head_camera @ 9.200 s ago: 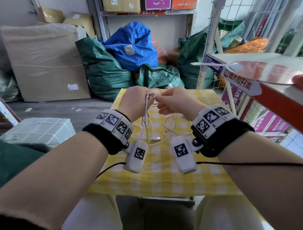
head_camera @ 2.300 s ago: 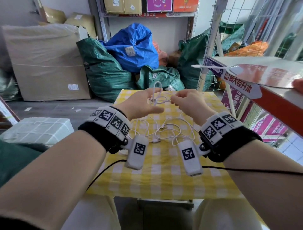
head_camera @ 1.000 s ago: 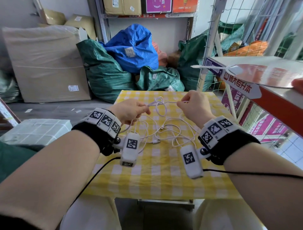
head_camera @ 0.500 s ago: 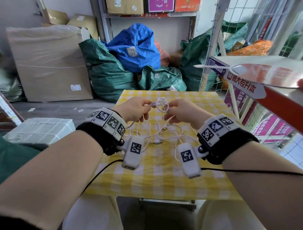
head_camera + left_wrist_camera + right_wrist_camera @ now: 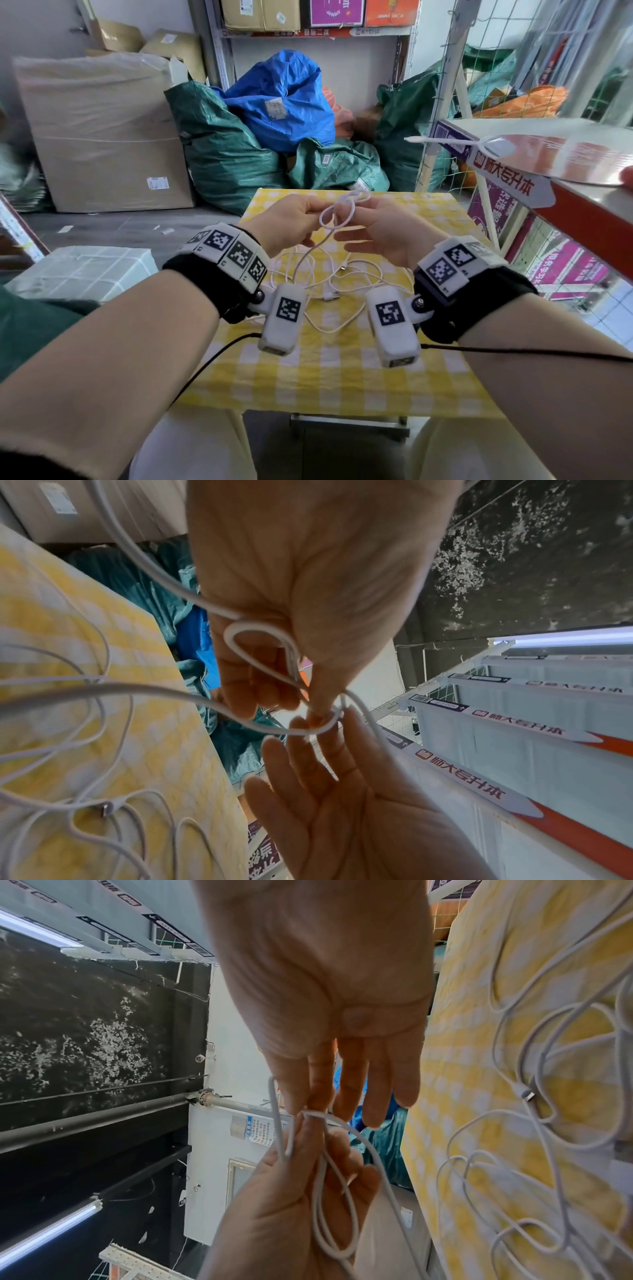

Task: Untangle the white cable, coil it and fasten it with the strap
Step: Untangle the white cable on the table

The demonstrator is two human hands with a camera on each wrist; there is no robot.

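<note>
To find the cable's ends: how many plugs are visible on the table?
2. One plug lies mid-table on the checked cloth; the second plug lies just nearer the person. The white cable may hide others.

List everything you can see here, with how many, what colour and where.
thin white cable: one, white, knot held up between both hands, rest loose on the table
table with checked cloth: one, yellow and white, front centre
woven sacks: several, green, behind the table
plastic sack: one, blue, on the green ones
large cardboard box: one, brown, left
wire mesh rack: one, white, right
wrist cameras: two, white, below the wrists
left hand: one, pinches the cable
right hand: one, fingers pinch the cable
</note>
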